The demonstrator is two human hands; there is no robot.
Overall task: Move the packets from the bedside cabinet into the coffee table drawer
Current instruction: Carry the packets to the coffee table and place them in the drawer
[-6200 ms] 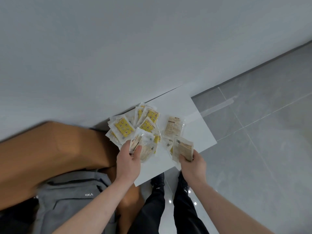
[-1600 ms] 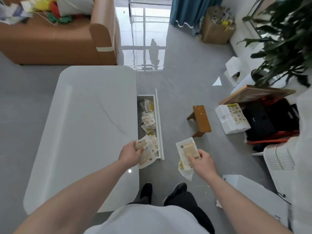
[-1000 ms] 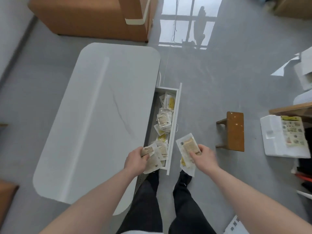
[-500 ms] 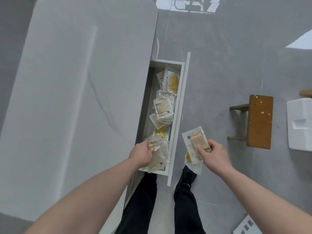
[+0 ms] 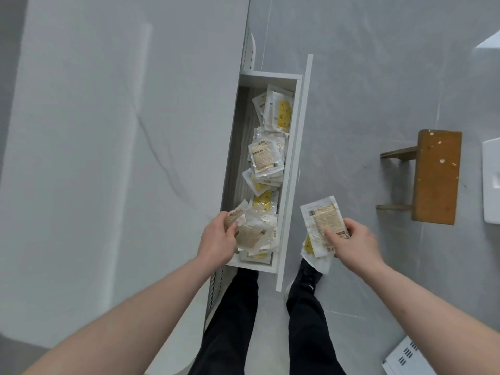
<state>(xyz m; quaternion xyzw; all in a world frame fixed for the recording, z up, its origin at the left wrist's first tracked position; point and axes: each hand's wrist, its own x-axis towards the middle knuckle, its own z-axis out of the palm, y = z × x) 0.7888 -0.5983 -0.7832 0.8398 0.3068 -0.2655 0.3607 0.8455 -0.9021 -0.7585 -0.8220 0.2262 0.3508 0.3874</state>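
The white coffee table drawer (image 5: 293,147) stands pulled out to the right of the white coffee table top (image 5: 113,147). Several clear packets (image 5: 266,158) with yellow and beige contents lie inside it. My left hand (image 5: 216,240) grips a bunch of beige packets (image 5: 251,232) just over the drawer's near end. My right hand (image 5: 351,243) pinches a few more packets (image 5: 322,224) over the floor, to the right of the drawer front.
A small wooden stool (image 5: 433,177) stands on the grey tiled floor to the right. A white foam block (image 5: 491,180) lies at the right edge. My legs and black shoes (image 5: 308,274) are below the drawer's near end.
I have walked from the bedside cabinet to the coffee table. My left hand has lowered its packets over the drawer's near end; my right hand still holds its packets beside the drawer.
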